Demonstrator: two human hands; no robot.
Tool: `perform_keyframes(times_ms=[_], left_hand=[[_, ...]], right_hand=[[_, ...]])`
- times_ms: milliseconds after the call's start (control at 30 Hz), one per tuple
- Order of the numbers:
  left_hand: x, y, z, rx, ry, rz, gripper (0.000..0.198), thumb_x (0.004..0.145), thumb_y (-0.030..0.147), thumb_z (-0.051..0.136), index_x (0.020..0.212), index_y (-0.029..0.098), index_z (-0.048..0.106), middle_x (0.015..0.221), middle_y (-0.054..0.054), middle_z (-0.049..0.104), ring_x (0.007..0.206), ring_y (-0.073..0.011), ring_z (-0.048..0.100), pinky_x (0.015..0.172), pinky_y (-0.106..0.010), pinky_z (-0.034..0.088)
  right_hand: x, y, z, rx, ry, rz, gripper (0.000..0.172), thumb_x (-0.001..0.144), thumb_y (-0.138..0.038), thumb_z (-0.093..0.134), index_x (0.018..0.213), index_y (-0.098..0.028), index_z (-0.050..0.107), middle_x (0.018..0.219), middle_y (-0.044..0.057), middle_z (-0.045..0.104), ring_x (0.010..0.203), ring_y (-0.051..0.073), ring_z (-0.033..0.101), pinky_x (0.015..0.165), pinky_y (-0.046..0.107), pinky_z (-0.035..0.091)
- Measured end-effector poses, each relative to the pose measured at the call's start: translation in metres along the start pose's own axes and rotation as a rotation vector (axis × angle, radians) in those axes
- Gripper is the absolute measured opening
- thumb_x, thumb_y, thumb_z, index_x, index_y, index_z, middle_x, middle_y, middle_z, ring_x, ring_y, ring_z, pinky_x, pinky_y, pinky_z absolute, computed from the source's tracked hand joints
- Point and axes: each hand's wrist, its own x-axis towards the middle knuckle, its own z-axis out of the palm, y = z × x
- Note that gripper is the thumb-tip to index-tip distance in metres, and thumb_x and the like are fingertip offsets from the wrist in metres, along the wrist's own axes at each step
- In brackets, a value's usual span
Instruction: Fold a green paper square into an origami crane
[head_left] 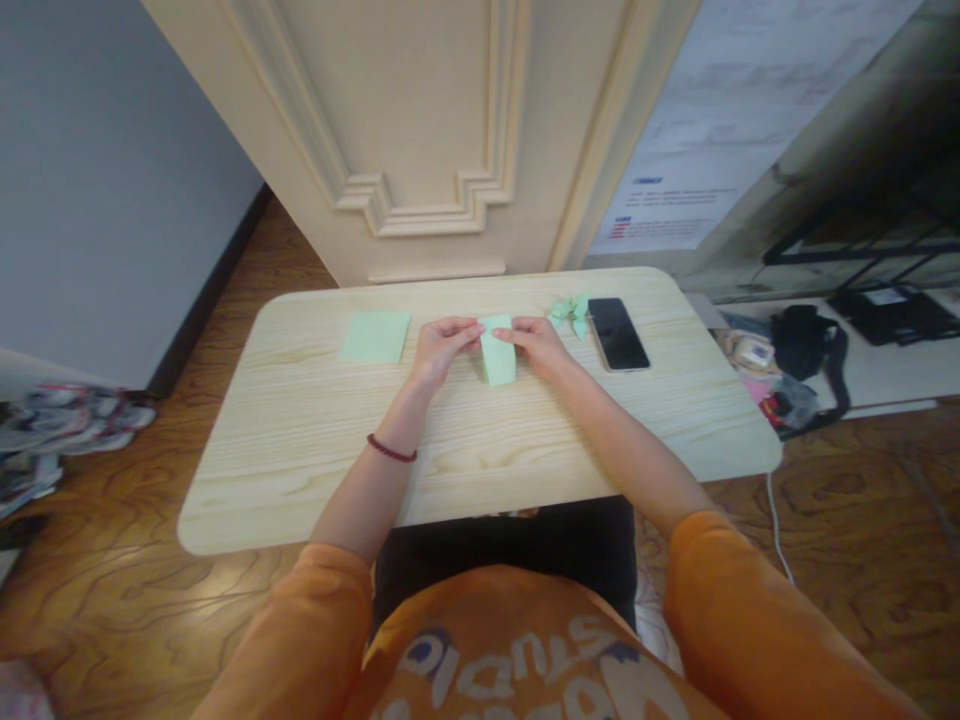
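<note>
A folded piece of light green paper (498, 362) is held upright just above the table, longer than it is wide. My left hand (442, 348) pinches its upper left edge between thumb and fingers. On the opposite edge, my right hand (537, 344) grips it the same way, thumb across the front. To the left of my left hand lies a flat square of green paper (376, 336). Several folded green paper pieces (570, 312) sit in a small cluster just beyond my right hand.
A dark-screened smartphone (619, 334) lies right of the folded pieces on the pale wooden table (300, 440). A cream panelled door (420, 120) stands at the table's far edge. Bags and black items (802, 350) fill a low shelf at right; shoes (75, 420) stand on the floor at left.
</note>
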Motion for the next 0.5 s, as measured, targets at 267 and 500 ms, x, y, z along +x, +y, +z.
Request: perform_keyframes(times_ms=[267, 500], left_hand=[[0.0005, 0.0024, 0.0001, 0.025, 0.114, 0.078, 0.046, 0.043, 0.043, 0.090, 0.074, 0.014, 0.072, 0.078, -0.006, 0.074, 0.072, -0.0159, 0.068, 0.075, -0.031, 0.057], [0.0064, 0.0009, -0.0030, 0.018, 0.235, 0.214, 0.045, 0.046, 0.045, 0.088, 0.072, 0.014, 0.070, 0.073, -0.004, 0.072, 0.066, -0.0142, 0.066, 0.070, -0.030, 0.058]], right_hand=[[-0.0031, -0.0019, 0.0000, -0.061, -0.094, 0.032, 0.041, 0.048, -0.042, 0.089, 0.076, -0.016, 0.076, 0.075, 0.004, 0.074, 0.070, 0.017, 0.063, 0.069, 0.030, 0.046], [-0.0026, 0.0004, -0.0022, -0.160, -0.115, 0.032, 0.037, 0.053, -0.047, 0.087, 0.069, -0.016, 0.074, 0.064, 0.004, 0.070, 0.066, 0.017, 0.061, 0.060, 0.028, 0.043]])
